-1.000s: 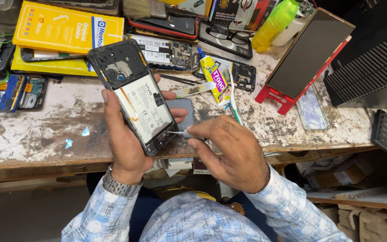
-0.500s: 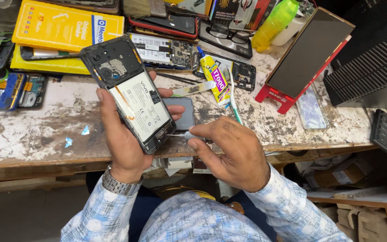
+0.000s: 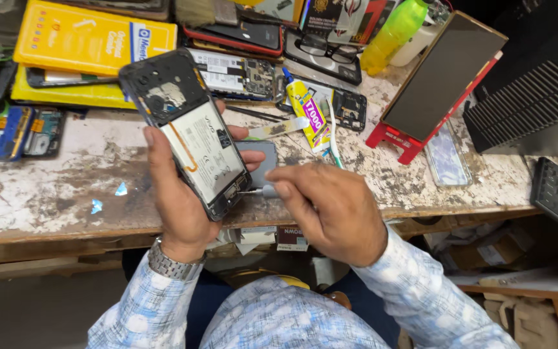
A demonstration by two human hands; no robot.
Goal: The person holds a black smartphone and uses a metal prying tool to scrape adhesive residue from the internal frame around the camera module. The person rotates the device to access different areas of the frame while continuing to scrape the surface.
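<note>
Phone (image 3: 192,132), back cover off and battery showing, sits above the bench edge, tilted with its top toward eleven o'clock. Left hand (image 3: 175,194) is wrapped closed around its left edge. Right hand (image 3: 330,210) is pinched shut on a slim screwdriver (image 3: 259,191), tip touching the phone's lower corner at about five o'clock. To do this well, I judge the driver should stay square to the screw, pressed lightly, while the left hand holds the frame steady. A glue tube (image 3: 308,110) lies at one o'clock, a yellow box (image 3: 85,39) at eleven, on the worn bench (image 3: 53,187).
</note>
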